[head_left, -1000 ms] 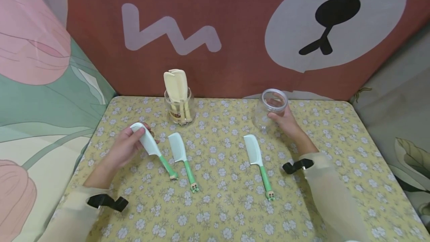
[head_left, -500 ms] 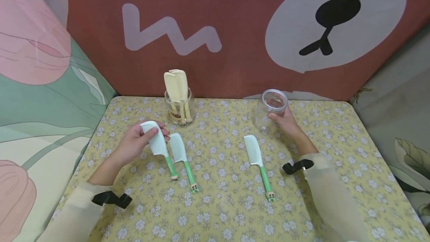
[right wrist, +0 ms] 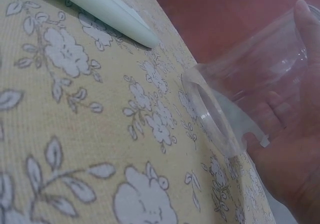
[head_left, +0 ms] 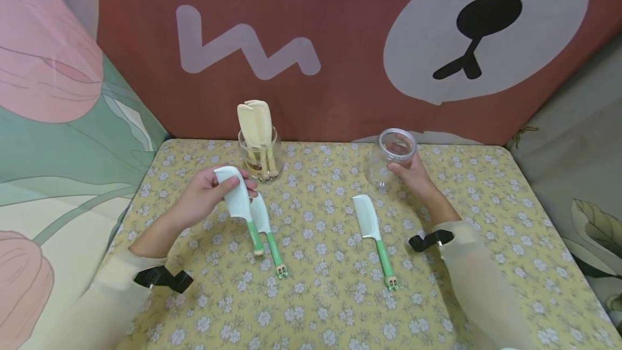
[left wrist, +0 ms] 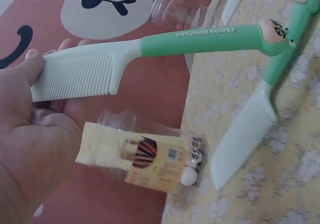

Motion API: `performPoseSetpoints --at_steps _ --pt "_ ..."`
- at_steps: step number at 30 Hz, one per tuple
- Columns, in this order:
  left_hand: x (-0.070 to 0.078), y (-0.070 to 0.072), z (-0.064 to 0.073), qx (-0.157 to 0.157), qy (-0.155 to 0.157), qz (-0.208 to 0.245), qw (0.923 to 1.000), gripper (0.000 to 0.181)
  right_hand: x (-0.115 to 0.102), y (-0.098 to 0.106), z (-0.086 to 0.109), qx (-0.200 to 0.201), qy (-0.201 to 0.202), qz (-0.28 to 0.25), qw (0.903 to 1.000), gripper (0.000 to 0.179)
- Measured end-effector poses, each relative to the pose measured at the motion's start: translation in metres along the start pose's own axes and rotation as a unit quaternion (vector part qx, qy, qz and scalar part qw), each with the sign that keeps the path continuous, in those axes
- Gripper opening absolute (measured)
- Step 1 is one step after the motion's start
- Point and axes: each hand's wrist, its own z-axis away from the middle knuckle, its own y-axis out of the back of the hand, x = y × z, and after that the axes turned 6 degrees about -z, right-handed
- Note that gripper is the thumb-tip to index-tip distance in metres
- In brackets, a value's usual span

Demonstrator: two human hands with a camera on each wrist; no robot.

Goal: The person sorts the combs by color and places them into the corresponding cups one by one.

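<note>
My left hand [head_left: 206, 199] pinches a comb [head_left: 238, 199] by its pale mint toothed head, thumb on top. In the left wrist view, the comb's green handle [left wrist: 200, 40] ends in a small cartoon head. A second comb [head_left: 262, 220] lies on the table just right of the held one, which overlaps it in the head view. My right hand [head_left: 410, 172] grips a clear, round-mouthed jar [head_left: 379, 169] at the back right, fingers round its far side. Nothing shows inside that jar. A third comb [head_left: 367, 220] lies in front of it.
At the back left stands another clear jar [head_left: 278, 163] holding several cream combs [head_left: 256, 126], heads up. A yellow floral cloth [head_left: 311, 296] covers the table. A reddish-brown printed cloth [head_left: 340, 96] rises behind the table, with printed fabric at both sides.
My left hand has moved right with the comb, which is now more upright and overlaps the second comb. The right hand and its jar have stayed in place.
</note>
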Motion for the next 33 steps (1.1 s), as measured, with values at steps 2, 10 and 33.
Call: performPoseSetpoints --at_steps 2,10,33 --pt "0.005 -0.001 -0.004 -0.008 -0.007 0.0 0.9999 0.033 0.0 0.0 0.0 0.0 0.001 -0.002 1.0 0.074" --pt "0.023 -0.005 -0.026 -0.016 -0.002 -0.021 0.9997 0.029 0.0 -0.001 0.0 0.002 0.003 -0.002 1.0 0.075" --pt "0.058 -0.051 -0.099 -0.103 -0.064 0.018 0.9925 0.023 0.002 0.0 -0.001 -0.002 0.002 0.001 1.0 0.072"
